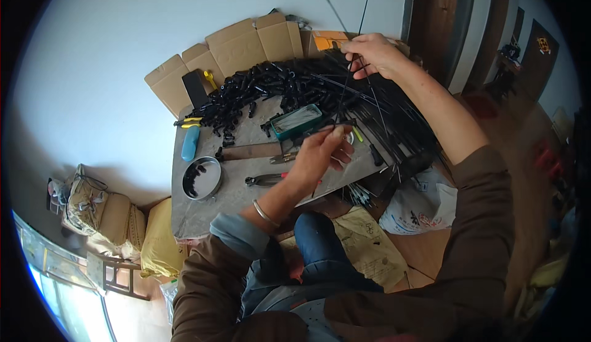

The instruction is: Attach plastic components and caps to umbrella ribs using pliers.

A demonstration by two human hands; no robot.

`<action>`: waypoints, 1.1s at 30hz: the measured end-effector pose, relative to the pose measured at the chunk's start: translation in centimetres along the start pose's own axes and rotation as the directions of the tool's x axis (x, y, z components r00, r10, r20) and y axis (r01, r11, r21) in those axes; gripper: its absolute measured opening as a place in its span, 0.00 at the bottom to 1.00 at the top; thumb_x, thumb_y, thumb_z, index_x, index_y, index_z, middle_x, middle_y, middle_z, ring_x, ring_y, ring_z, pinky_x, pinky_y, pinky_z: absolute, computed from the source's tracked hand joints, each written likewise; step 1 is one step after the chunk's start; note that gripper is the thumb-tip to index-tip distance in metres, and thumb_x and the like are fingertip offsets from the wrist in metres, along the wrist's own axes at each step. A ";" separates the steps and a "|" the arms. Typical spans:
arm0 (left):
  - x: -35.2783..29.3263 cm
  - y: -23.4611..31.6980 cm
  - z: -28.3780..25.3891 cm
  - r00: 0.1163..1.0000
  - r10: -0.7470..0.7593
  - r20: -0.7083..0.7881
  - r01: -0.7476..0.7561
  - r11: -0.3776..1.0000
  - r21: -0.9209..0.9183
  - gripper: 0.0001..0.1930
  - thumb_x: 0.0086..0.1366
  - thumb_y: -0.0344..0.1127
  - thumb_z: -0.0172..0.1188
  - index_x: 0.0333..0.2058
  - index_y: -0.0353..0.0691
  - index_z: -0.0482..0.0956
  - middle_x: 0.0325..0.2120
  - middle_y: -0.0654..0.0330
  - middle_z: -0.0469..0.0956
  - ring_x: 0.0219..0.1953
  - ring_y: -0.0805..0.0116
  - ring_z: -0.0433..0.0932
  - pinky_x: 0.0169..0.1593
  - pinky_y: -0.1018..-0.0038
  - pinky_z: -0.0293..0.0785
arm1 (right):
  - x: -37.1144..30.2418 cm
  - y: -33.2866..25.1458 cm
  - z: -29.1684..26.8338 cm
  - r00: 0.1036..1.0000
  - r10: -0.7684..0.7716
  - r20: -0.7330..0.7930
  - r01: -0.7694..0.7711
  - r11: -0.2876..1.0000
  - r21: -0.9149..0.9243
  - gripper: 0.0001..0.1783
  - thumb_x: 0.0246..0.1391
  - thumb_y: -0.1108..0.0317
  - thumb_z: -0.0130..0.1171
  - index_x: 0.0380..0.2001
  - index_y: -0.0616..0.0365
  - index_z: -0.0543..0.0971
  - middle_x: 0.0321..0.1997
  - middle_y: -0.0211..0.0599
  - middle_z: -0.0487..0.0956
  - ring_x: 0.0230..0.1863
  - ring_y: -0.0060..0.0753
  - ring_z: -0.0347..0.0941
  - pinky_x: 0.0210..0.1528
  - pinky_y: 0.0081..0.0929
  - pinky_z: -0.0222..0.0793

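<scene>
My right hand (374, 54) is raised over the far right of the table, its fingers closed on a thin black rod (365, 11) that sticks up past them. Other thin dark rods cross just below that hand. Lower and nearer, my left hand (320, 154) pinches a small black part at the lower end of the rod; its exact shape is hidden by the fingers. Beside the left hand lies a green-rimmed box (297, 121) of thin pale pins. Red-handled pincers (265, 180) rest on the table near my left wrist.
A heap of black tubular parts (271, 83) covers the back of the grey table (246, 134), with cardboard (237, 45) behind. Long black rods (394, 126) lie at the right. At the left are a round metal tin (218, 182), a blue case (191, 144) and yellow-handled pliers (189, 122).
</scene>
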State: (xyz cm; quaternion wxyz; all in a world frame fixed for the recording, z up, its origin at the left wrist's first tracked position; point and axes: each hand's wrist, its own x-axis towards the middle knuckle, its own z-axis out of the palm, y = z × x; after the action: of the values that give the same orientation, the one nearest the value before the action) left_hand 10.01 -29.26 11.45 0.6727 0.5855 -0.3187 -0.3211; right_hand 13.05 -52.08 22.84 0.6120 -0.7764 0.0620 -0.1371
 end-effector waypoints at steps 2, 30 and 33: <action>-0.3 -0.8 1.1 1.000 0.011 -0.020 -0.013 0.992 -0.122 0.21 0.71 0.48 0.45 0.50 0.39 0.73 0.30 0.63 0.76 0.29 0.74 0.76 0.33 0.79 0.73 | -0.4 -0.7 -0.8 0.999 0.015 -0.038 -0.015 1.000 0.000 0.10 0.54 0.64 0.56 0.29 0.62 0.74 0.22 0.31 0.73 0.21 0.27 0.74 0.22 0.28 0.76; 4.6 0.7 1.4 0.951 -0.127 -0.281 -0.008 0.900 -0.436 0.14 0.71 0.43 0.44 0.47 0.42 0.70 0.28 0.62 0.74 0.21 0.71 0.73 0.20 0.76 0.68 | 0.9 -1.9 -10.6 0.884 -0.155 -0.442 0.158 0.987 -0.030 0.16 0.54 0.57 0.59 0.24 0.60 0.76 0.19 0.30 0.75 0.15 0.22 0.68 0.15 0.20 0.65; 4.7 1.6 3.0 0.966 -0.098 -0.240 0.001 0.927 -0.376 0.17 0.72 0.46 0.43 0.49 0.41 0.70 0.39 0.55 0.77 0.24 0.66 0.78 0.22 0.75 0.73 | 3.0 -1.4 -8.5 0.902 -0.064 -0.427 0.148 0.975 0.167 0.13 0.56 0.65 0.57 0.20 0.60 0.75 0.16 0.33 0.73 0.14 0.29 0.68 0.13 0.25 0.66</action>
State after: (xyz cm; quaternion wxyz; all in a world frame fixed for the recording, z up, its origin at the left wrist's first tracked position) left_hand 10.48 -34.60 13.66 0.7985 0.4912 -0.1480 -0.3149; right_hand 13.33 -60.49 26.40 0.6493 -0.6672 0.1354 -0.3391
